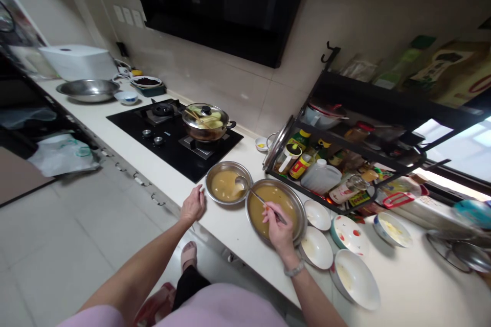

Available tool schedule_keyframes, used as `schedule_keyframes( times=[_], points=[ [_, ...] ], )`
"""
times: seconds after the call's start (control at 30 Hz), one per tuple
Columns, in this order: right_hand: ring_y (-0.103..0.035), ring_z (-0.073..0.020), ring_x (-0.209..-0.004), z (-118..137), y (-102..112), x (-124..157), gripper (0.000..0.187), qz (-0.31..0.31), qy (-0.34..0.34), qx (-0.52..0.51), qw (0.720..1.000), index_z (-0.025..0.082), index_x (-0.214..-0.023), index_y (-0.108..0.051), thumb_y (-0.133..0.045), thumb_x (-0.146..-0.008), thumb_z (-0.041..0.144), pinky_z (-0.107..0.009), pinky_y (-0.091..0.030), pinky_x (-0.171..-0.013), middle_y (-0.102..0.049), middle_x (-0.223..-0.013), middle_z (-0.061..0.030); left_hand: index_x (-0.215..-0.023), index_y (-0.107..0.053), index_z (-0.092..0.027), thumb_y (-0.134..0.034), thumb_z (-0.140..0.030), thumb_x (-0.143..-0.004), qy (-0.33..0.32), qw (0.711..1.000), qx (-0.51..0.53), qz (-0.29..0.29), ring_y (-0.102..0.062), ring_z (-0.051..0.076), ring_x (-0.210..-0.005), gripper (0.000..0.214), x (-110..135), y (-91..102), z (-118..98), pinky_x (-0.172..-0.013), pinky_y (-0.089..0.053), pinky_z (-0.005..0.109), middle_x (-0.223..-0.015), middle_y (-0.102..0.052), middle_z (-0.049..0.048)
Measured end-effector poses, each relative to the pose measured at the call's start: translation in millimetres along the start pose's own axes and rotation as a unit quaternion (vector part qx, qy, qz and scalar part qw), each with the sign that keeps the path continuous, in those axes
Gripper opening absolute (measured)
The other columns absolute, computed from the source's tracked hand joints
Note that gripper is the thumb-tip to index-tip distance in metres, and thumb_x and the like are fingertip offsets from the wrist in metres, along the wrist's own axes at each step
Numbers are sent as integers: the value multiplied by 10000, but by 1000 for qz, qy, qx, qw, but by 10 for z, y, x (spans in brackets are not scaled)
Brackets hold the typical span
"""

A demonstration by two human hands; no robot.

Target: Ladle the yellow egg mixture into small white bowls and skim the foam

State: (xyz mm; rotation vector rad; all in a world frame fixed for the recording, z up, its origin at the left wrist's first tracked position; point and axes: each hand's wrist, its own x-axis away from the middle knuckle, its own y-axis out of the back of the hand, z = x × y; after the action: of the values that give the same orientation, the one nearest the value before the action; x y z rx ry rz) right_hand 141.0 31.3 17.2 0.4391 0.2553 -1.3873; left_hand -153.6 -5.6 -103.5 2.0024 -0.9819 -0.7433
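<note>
My right hand (279, 225) is closed around the handle of a metal ladle (258, 195), above a wide steel bowl (251, 225) of cloudy brown liquid. The ladle's head hangs at the right side of a smaller steel bowl (209, 195), which contains similar liquid with pale bits. Both bowls stand side by side on the white counter. At the counter's front edge, just left of the smaller bowl, my left hand (194, 205) rests with its fingers curled together and nothing visible in them.
Behind the bowls, a lidded pot (205, 125) sits on the black gas hob (169, 150). Several used white bowls (356, 283) crowd the right side. A black rack (337, 145) with bottles stands against the wall. Far left are a steel basin (90, 91) and a white box (79, 61).
</note>
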Motion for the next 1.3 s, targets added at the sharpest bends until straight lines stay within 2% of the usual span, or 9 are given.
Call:
schedule_keyframes(
  times=[0.1, 0.17, 0.3, 0.4, 0.57, 0.67, 0.93, 1.3],
  points=[
    [-623, -127, -620, 26, 186, 51, 208, 39, 83, 39, 995, 223, -1027, -694, -529, -904, 195, -266, -546, -557, -673, -902, -58, -1311, -477, -151, -332, -277, -944, 2, 1000, -1, 2, -661, 235, -990, 414, -1, 14, -9, -863, -509, 371, -1266, -606, 129],
    [-630, -132, -647, 32, 362, 85, 246, 28, 102, 62, 992, 235, -1074, -684, -524, -900, 166, -263, -546, -556, -674, -946, -63, -1311, -479, -150, -338, -276, -941, 1, 1000, -2, 2, -663, 237, -983, 415, -5, 16, -9, -860, -512, 376, -1255, -613, 132],
    [-616, -127, -584, 4, 703, 211, 209, -16, 69, 111, 991, 224, -1033, -697, -554, -884, 196, -260, -538, -527, -680, -879, -53, -1309, -485, -146, -339, -277, -940, -6, 1000, -6, -5, -658, 243, -996, 418, -9, 4, -1, -873, -508, 381, -1262, -608, 139],
    [-606, -130, -528, -29, 844, 349, 180, -37, 0, 120, 992, 198, -970, -708, -595, -861, 285, -268, -535, -509, -683, -802, -51, -1311, -486, -154, -339, -282, -941, -6, 1000, -9, -7, -658, 244, -999, 418, -9, -7, 8, -879, -507, 382, -1274, -602, 136],
    [-595, -155, -460, -46, 868, 467, 344, -132, -164, 49, 976, 152, -930, -673, -655, -794, 468, -287, -525, -478, -657, -609, -27, -1309, -486, -155, -334, -290, -942, -10, 1000, -9, -8, -654, 248, -1015, 419, -13, -26, 28, -888, -505, 389, -1295, -589, 136],
    [-588, -158, -446, -46, 872, 442, 402, -195, -212, 16, 958, 146, -901, -649, -693, -744, 513, -285, -510, -460, -659, -583, -24, -1310, -485, -159, -327, -300, -946, -11, 1000, -5, -8, -652, 247, -1018, 421, -17, -38, 39, -893, -503, 391, -1300, -586, 134],
    [-578, -160, -441, 28, 873, 352, 413, -236, -229, -37, 944, 153, -879, -636, -747, -679, 496, -276, -483, -432, -654, -568, -19, -1317, -490, -161, -336, -298, -942, -5, 1000, -7, -5, -660, 245, -986, 428, -18, -21, 21, -869, -510, 387, -1280, -599, 139],
    [-608, -175, -484, 111, 754, 213, 380, -236, -244, -98, 936, 160, -890, -621, -767, -658, 423, -255, -444, -411, -679, -597, -38, -1316, -480, -145, -329, -289, -941, 0, 1000, -3, 3, -646, 249, -1003, 429, -9, 15, -17, -907, -491, 396, -1298, -587, 138]
  ],
)
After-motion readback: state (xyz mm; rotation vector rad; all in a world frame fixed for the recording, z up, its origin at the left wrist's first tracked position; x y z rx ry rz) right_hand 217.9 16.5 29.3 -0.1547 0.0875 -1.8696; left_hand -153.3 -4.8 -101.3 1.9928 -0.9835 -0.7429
